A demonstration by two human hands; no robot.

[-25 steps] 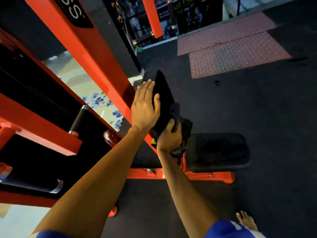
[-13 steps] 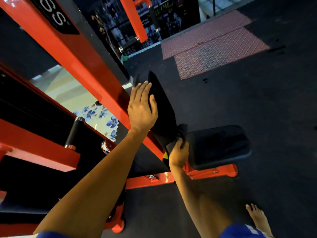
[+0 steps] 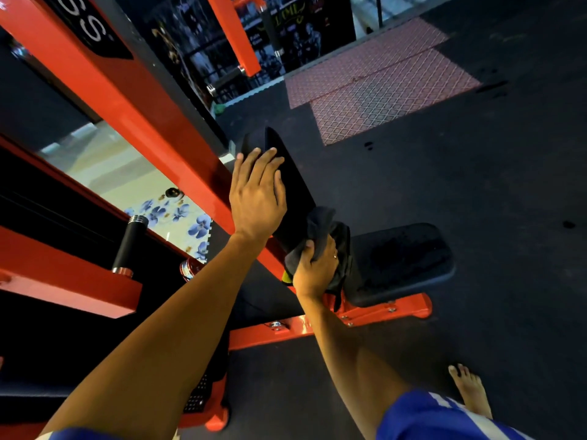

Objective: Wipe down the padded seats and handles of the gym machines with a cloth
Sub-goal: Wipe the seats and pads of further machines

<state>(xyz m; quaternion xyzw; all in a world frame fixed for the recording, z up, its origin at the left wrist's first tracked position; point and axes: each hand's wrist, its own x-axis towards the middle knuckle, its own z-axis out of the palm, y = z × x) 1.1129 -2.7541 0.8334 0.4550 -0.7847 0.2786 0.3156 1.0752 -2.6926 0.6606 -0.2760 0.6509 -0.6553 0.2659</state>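
Note:
A black padded backrest (image 3: 293, 185) leans against the orange machine frame (image 3: 133, 100) in the middle of the view. My left hand (image 3: 257, 195) rests on its upper edge, fingers straight along the back and thumb on the front face. My right hand (image 3: 316, 269) grips a bunched dark cloth (image 3: 328, 230) and holds it against the lower part of the backrest. Right of it lies the flat black padded seat (image 3: 403, 258) on an orange base. A black handle with chrome ends (image 3: 130, 242) sticks up at the left.
Orange beams and black panels of the machine fill the left side. Dark rubber floor (image 3: 476, 185) spreads right, with red diamond-pattern mats (image 3: 381, 90) farther off. A bare foot (image 3: 470, 389) stands at the lower right. Other gym equipment stands at the top.
My right hand with the cloth has moved back up the lower backrest from the seat joint. My left hand keeps its hold on the top of the backrest.

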